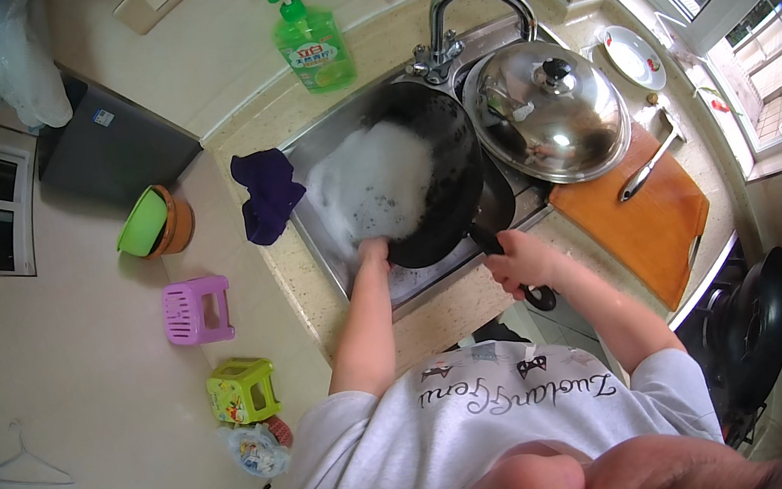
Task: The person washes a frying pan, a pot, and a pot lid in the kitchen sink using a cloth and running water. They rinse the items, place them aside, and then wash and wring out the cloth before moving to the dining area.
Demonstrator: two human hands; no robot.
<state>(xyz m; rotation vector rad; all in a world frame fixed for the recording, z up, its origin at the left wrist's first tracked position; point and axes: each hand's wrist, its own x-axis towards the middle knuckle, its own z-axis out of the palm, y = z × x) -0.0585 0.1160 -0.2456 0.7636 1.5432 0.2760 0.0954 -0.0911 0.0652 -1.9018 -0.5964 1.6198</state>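
Observation:
A black wok (pixel 449 152) is tilted over the steel sink (pixel 314 237), with white suds in and around it. My right hand (pixel 521 259) is closed around the wok's black handle (pixel 485 238). At the wok's lower left edge is my left hand (pixel 374 250); its fingers are hidden by the suds and the rim, so its hold cannot be told. Another dark pan (pixel 497 202) lies partly beneath the wok. A domed steel lid (pixel 545 111) rests over the right part of the sink, beside the chrome faucet (pixel 439 32).
A green pump bottle of dish soap (pixel 312 47) stands behind the sink, and a dark purple cloth (pixel 267 194) lies left of it. On the right are an orange cutting board (pixel 638 223) with a metal-handled utensil (pixel 649 168), a white plate (pixel 635 58) and a black wok on the stove (pixel 753 334).

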